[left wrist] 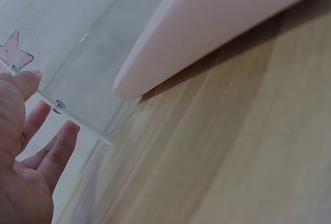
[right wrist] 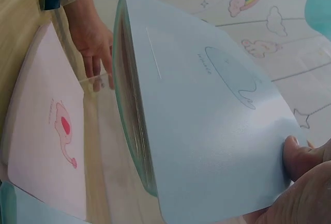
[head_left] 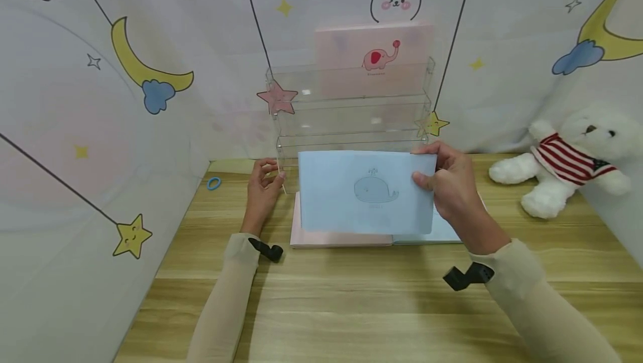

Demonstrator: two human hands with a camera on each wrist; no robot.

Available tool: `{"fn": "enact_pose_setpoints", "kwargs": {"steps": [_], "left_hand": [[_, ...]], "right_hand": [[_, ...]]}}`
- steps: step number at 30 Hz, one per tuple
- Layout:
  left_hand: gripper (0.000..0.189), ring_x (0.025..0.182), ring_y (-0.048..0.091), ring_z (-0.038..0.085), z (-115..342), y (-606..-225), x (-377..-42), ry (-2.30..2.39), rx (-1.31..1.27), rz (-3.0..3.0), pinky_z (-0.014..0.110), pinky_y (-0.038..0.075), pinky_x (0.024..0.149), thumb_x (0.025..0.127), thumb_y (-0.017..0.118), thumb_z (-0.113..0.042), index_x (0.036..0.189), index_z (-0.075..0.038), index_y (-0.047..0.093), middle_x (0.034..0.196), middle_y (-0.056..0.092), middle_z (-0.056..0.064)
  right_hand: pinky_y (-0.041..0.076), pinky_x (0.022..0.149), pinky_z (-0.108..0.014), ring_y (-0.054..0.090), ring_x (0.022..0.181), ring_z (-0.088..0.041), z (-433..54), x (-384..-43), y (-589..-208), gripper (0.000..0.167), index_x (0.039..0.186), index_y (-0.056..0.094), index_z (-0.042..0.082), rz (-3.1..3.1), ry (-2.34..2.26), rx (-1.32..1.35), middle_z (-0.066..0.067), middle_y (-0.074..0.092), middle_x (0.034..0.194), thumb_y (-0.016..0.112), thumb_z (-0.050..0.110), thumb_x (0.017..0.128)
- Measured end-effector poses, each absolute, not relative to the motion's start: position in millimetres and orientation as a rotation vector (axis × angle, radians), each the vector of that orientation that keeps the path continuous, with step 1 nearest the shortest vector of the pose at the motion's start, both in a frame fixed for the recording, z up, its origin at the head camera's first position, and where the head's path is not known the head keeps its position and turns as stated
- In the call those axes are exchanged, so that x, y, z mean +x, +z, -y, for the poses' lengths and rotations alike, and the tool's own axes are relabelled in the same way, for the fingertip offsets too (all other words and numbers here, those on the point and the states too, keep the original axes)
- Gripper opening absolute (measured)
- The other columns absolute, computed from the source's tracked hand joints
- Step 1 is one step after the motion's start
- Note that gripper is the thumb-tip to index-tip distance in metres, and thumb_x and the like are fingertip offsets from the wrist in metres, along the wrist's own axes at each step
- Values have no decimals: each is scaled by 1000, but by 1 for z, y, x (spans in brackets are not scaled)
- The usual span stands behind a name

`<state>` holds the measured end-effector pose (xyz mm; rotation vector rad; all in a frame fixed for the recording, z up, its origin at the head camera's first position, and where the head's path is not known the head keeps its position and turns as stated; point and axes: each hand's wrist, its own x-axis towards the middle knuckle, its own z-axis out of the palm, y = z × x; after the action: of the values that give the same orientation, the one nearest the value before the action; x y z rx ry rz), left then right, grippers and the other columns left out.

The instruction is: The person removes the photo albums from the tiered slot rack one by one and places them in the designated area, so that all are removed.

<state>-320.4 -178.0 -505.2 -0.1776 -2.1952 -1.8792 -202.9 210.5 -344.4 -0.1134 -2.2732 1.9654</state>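
Observation:
A light blue book [head_left: 341, 195] with a whale drawing on its cover is held up by my right hand [head_left: 452, 184]. The thumb lies over the front at the right edge and the fingers are behind. In the right wrist view, page edges show along one side of the book. My left hand [head_left: 263, 190] is at the left side of a clear acrylic rack [head_left: 351, 123], its fingertips right at the panel's edge and its fingers loosely spread. Behind and below the blue book, a pink book [right wrist: 46, 125] with an elephant lies on the table beside another light blue book [head_left: 449, 232].
Another pink elephant book [head_left: 374, 61] stands in the rack's top tier. A white teddy bear [head_left: 567, 156] in a striped shirt sits at the right. On the wooden table [head_left: 351, 307], a small blue ring [head_left: 213, 184] lies at the left. A patterned curtain [head_left: 150, 156] hangs behind.

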Motion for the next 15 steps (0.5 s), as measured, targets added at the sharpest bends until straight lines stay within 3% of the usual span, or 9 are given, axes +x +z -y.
{"fn": "enact_pose_setpoints", "kwargs": {"steps": [8,15], "left_hand": [[40,119,69,40,171,-482,-304,-1884,-162,2213,15,55,83,106,68,-11,142,-7,52,140,61,25],[39,122,68,45,175,-499,-316,-1869,-166,2210,15,55,81,106,68,-13,142,-9,52,141,61,25]], "right_hand": [[58,84,-23,62,101,-16,-209,-190,-366,40,110,73,16,2251,2101,-147,0,59,102,68,-19,93],[58,84,-23,60,101,-16,-211,-184,-384,44,105,73,22,2236,2221,-194,1,57,102,65,-20,94]]}}
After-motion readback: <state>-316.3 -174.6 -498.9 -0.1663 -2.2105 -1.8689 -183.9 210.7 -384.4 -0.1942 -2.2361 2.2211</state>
